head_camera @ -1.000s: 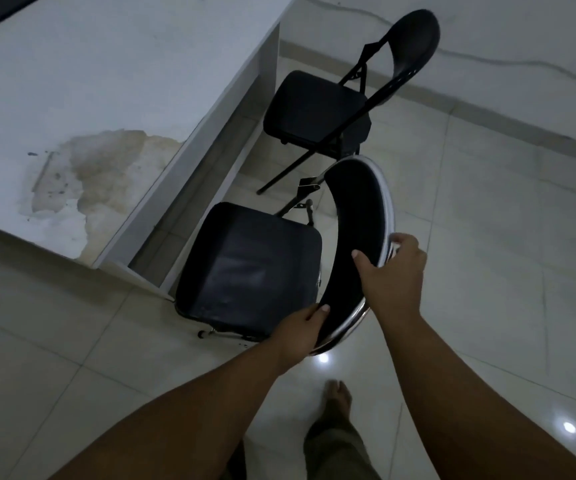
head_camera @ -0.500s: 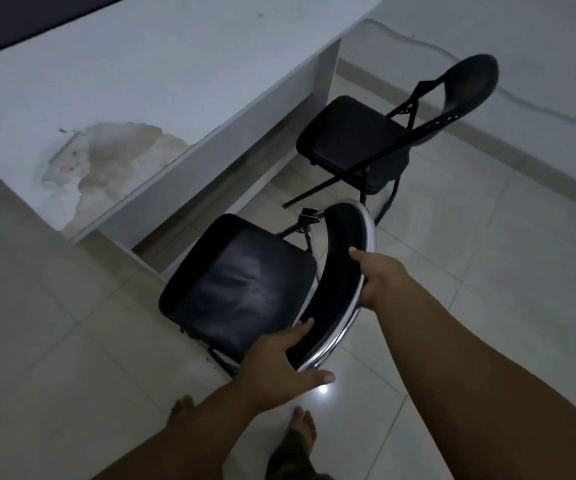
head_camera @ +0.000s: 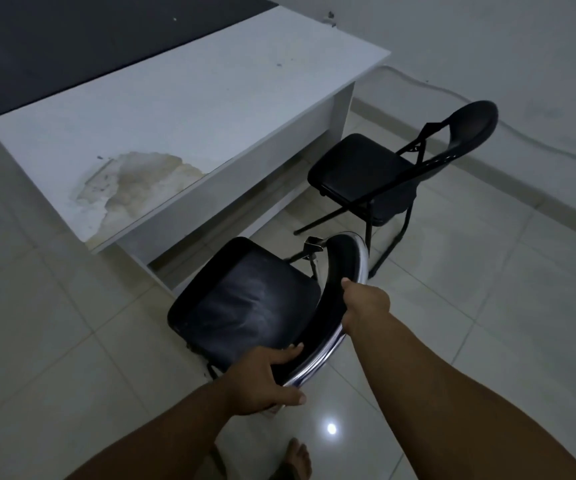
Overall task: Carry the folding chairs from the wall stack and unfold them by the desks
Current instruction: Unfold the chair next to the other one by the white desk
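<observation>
An unfolded black folding chair [head_camera: 245, 306] with a chrome-edged backrest stands on the tiles at the near corner of the white desk [head_camera: 175, 109]. My left hand [head_camera: 262, 379] grips the lower end of its curved backrest, thumb under the chrome rim. My right hand [head_camera: 366, 304] holds the backrest's upper middle edge, fingers wrapped over it. A second black folding chair [head_camera: 366, 168] stands unfolded farther along the desk's side, its backrest [head_camera: 473, 124] toward the wall.
The desk top carries a large brownish stain [head_camera: 130, 181] near its front corner. A dark surface [head_camera: 72, 39] lies behind the desk. A cable [head_camera: 452, 95] runs along the wall. My bare foot [head_camera: 297, 459] is on the glossy tile floor below the chair.
The view has pulled back and swung, showing more of the desk. My left hand shifted lower on the backrest and now grips its rim; my right hand kept its hold.
</observation>
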